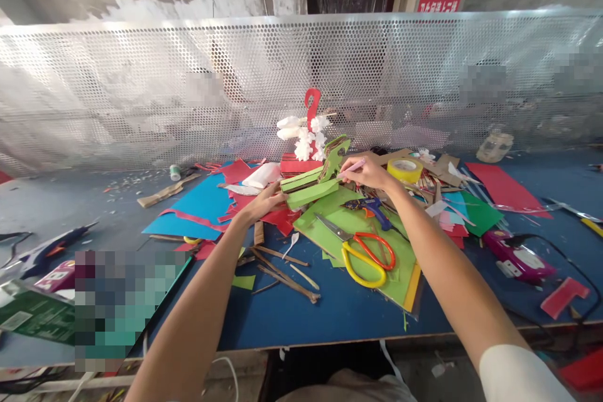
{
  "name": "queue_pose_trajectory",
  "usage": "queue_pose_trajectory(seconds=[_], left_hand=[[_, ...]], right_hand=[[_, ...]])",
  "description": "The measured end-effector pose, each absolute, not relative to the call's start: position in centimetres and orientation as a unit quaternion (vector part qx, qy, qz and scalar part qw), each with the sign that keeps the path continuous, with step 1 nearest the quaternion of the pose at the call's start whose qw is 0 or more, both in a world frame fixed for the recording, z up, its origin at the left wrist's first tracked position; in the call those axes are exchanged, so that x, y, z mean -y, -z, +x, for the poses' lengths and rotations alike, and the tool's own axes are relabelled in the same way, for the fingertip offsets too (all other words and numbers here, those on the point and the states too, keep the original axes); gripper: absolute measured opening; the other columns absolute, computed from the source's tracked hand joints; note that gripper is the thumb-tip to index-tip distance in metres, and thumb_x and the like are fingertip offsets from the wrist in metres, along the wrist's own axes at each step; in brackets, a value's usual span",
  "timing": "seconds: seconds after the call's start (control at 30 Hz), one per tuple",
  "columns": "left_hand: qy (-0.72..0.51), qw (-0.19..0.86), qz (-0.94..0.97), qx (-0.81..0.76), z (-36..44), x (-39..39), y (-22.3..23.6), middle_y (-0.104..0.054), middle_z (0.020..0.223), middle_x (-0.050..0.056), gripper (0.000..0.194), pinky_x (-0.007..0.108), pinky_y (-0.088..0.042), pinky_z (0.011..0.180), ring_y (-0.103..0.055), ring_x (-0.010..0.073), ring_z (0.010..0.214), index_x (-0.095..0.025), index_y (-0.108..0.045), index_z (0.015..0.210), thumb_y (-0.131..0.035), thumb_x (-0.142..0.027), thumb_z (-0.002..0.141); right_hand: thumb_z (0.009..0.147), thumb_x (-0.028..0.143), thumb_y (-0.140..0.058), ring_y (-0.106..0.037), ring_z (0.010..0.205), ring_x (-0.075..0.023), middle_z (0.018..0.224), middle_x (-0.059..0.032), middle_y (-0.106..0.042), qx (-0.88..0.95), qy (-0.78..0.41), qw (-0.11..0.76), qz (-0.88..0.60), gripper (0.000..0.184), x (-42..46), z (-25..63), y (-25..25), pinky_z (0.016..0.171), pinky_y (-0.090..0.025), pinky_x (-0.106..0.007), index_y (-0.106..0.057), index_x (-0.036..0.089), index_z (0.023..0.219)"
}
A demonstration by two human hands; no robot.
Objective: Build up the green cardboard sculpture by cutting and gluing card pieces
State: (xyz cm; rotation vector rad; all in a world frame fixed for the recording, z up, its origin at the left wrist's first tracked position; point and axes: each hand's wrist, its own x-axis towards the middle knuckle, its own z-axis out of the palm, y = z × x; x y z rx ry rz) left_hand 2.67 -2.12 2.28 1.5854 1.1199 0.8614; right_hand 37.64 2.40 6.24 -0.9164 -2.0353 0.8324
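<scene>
Green craft piece (313,192), cardboard-edged perhaps

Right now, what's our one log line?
left hand: holding green cardboard shape | right hand: holding pink pen, tip near shape | scissors: on green paper | glue gun: beside scissors

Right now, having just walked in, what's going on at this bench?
A person is working on a green craft piece: the left hand holds its left end, while the right hand holds a pink pen-like tool at its right side. Whether the tip touches is unclear. Scissors and a glue gun lie on green sheets nearby.
</scene>
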Motion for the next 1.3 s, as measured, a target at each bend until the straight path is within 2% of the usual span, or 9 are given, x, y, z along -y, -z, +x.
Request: queue_pose_trajectory(seconds=[0.33, 0.53, 0.77, 0.87, 0.97, 1.07, 1.17, 1.3], left_hand=[[-0.352, 0.491, 0.654, -0.455, 2.5, 2.0, -2.1, -0.048, 0.167, 0.012, 0.078, 0.056, -0.055, 0.113, -0.054, 0.0403, 0.146, -0.028, -0.053, 0.151, -0.075, -0.05, 0.079], [-0.356, 0.492, 0.656, -0.448, 2.5, 1.9, -2.0, -0.053, 0.163, 0.013, 0.075, 0.057, -0.052, 0.116, -0.057, 0.038, 0.142, -0.027, -0.054, 0.15, -0.074, -0.049, 0.081], [-0.363, 0.492, 0.648, -0.454, 2.8, 2.4, -2.5, -0.056, 0.159, 0.015, 0.079, 0.06, -0.053, 0.114, -0.058, 0.0408, 0.141, -0.025, -0.056, 0.15, -0.077, -0.046, 0.077], [-0.364, 0.494, 0.647, -0.452, 2.9, 2.4, -2.5, -0.055, 0.161, 0.014, 0.078, 0.059, -0.054, 0.113, -0.059, 0.04, 0.14, -0.025, -0.056, 0.15, -0.076, -0.046, 0.077], [-0.36, 0.495, 0.648, -0.454, 2.8, 2.1, -2.3, -0.053, 0.162, 0.014, 0.079, 0.058, -0.054, 0.113, -0.057, 0.04, 0.142, -0.026, -0.054, 0.152, -0.075, -0.047, 0.078], [-0.355, 0.495, 0.652, -0.452, 2.6, 1.8, -2.0, -0.052, 0.163, 0.014, 0.083, 0.059, -0.054, 0.113, -0.055, 0.0408, 0.144, -0.027, -0.052, 0.154, -0.076, -0.048, 0.077], [-0.358, 0.496, 0.654, -0.445, 2.5, 1.5, -1.7, -0.055, 0.16, 0.014, 0.087, 0.059, -0.054, 0.112, -0.055, 0.041, 0.144, -0.027, -0.05, 0.155, -0.077, -0.05, 0.076], [-0.359, 0.489, 0.661, -0.442, 2.4, 1.5, -1.7, -0.058, 0.158, 0.013, 0.083, 0.057, -0.055, 0.112, -0.057, 0.0402, 0.143, -0.028, -0.051, 0.155, -0.076, -0.05, 0.078]], right_hand=[[0.087, 0.04, -0.073, -0.065, 0.059, -0.0163, 0.078, -0.0038, -0.078, 0.799, -0.302, 0.364, -0.371, 0.019, -2.6, 38.1, -6.0, 0.049, -0.049, -0.028, -0.074, 0.022, 0.093], [0.088, 0.041, -0.073, -0.068, 0.061, -0.0182, 0.078, -0.0038, -0.078, 0.803, -0.296, 0.353, -0.377, 0.019, -2.6, 38.1, -5.9, 0.049, -0.049, -0.028, -0.075, 0.023, 0.093], [0.089, 0.05, -0.072, -0.068, 0.065, -0.0188, 0.082, -0.0052, -0.077, 0.789, -0.322, 0.384, -0.355, 0.028, -2.5, 38.2, -6.2, 0.051, -0.05, -0.028, -0.075, 0.023, 0.096], [0.094, 0.057, -0.066, -0.072, 0.078, -0.0227, 0.093, -0.0077, -0.079, 0.782, -0.318, 0.42, -0.332, 0.038, -3.0, 38.2, -5.9, 0.058, -0.055, -0.03, -0.075, 0.023, 0.107], [0.093, 0.055, -0.068, -0.074, 0.095, -0.0261, 0.104, -0.0085, -0.078, 0.793, -0.285, 0.427, -0.327, 0.035, -3.7, 37.9, -5.3, 0.074, -0.06, -0.035, -0.073, 0.023, 0.108], [0.086, 0.049, -0.077, -0.073, 0.108, -0.0284, 0.108, -0.007, -0.076, 0.805, -0.259, 0.417, -0.333, 0.033, -4.1, 37.1, -4.5, 0.092, -0.06, -0.04, -0.07, 0.025, 0.106], [0.082, 0.046, -0.081, -0.068, 0.124, -0.0319, 0.109, -0.0065, -0.072, 0.801, -0.254, 0.419, -0.344, 0.036, -4.4, 36.4, -3.5, 0.1, -0.058, -0.042, -0.067, 0.025, 0.108], [0.079, 0.041, -0.082, -0.067, 0.123, -0.031, 0.104, -0.0053, -0.069, 0.801, -0.251, 0.418, -0.349, 0.034, -5.0, 35.8, -2.4, 0.106, -0.056, -0.046, -0.067, 0.025, 0.106]])
